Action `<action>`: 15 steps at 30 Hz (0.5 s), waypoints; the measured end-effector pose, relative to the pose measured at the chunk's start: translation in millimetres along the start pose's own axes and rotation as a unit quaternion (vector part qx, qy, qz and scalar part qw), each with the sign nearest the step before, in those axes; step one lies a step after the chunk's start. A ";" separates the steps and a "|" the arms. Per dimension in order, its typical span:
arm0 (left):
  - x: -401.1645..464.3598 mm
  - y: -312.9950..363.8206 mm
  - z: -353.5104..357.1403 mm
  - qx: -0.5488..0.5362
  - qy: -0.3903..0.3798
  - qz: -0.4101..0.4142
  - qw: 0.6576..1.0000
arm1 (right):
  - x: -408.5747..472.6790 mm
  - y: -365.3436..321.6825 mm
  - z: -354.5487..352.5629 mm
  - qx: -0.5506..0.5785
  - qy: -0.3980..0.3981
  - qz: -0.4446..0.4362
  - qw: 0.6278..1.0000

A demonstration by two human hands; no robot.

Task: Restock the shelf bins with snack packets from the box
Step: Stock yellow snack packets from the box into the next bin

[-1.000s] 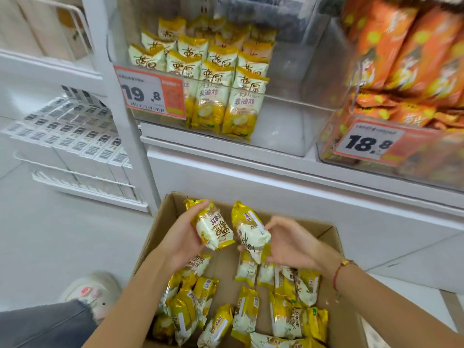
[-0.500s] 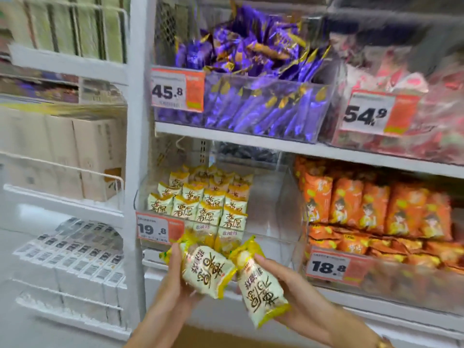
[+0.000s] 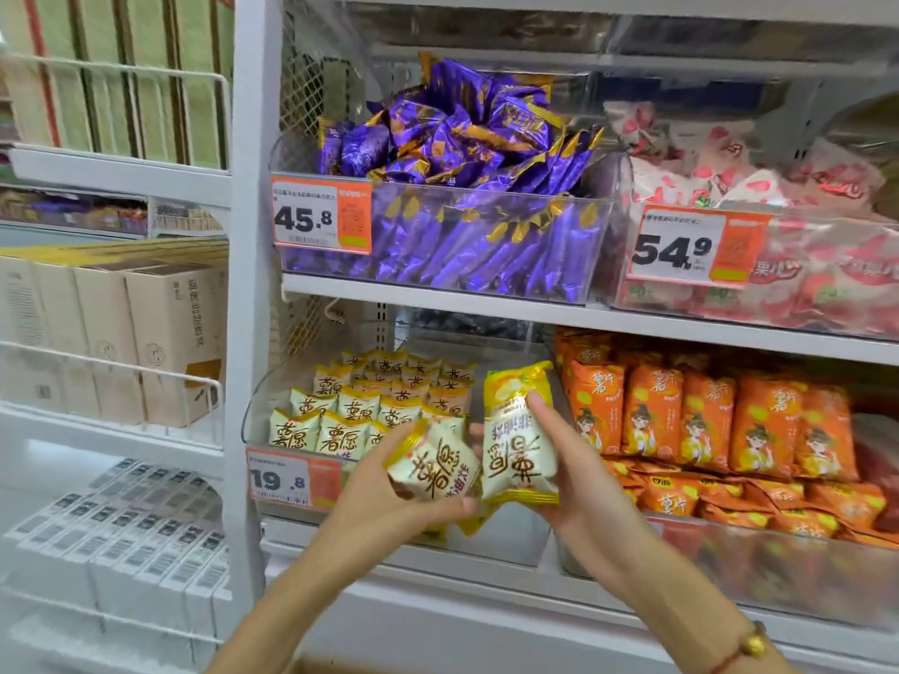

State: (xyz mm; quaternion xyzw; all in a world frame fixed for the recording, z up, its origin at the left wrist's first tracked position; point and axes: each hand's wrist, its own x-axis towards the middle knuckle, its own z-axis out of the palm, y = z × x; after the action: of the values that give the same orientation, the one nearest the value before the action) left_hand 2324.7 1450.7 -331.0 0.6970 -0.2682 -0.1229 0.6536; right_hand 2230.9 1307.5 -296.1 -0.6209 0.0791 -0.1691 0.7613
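Observation:
My left hand grips a yellow-and-white snack packet, tilted, just in front of the clear shelf bin marked 19.8. Beside it, my right hand holds a second, matching packet upright but upside down at the bin's front right. Rows of the same yellow packets stand in the bin's left part; its right part shows bare bottom. Only a sliver of the cardboard box shows at the bottom edge.
Right of the yellow bin is a bin of orange packets. On the shelf above sit a bin of purple packets and a bin of pink-and-white packets. A white post divides off shelves of beige cartons at the left.
Both hands rose out of the box with a packet each and now reach the front of the 19.8 bin. The view tilted up from the box to the shelves.

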 end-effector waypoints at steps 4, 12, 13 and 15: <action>25.1 12.0 -3.5 0.064 -0.041 0.041 0.996 | 9.8 -9.0 -12.0 -0.142 0.045 -0.104 0.983; 105.2 20.0 -5.3 0.121 -0.038 0.023 0.992 | 33.9 7.8 -60.7 -0.272 0.147 -0.235 0.922; 117.6 18.0 -3.2 0.125 -0.046 0.029 0.991 | 35.3 8.0 -64.0 -0.243 0.153 -0.231 0.929; 142.4 11.8 3.9 0.134 -0.052 0.045 0.989 | 39.0 7.3 -71.3 -0.177 0.157 -0.211 0.948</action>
State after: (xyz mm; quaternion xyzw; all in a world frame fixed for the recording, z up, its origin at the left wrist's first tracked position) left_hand 2437.8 1371.3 -294.3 0.7583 -0.3467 -0.0925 0.5442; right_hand 2244.8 1229.4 -315.1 -0.7141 0.0930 -0.4046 0.5637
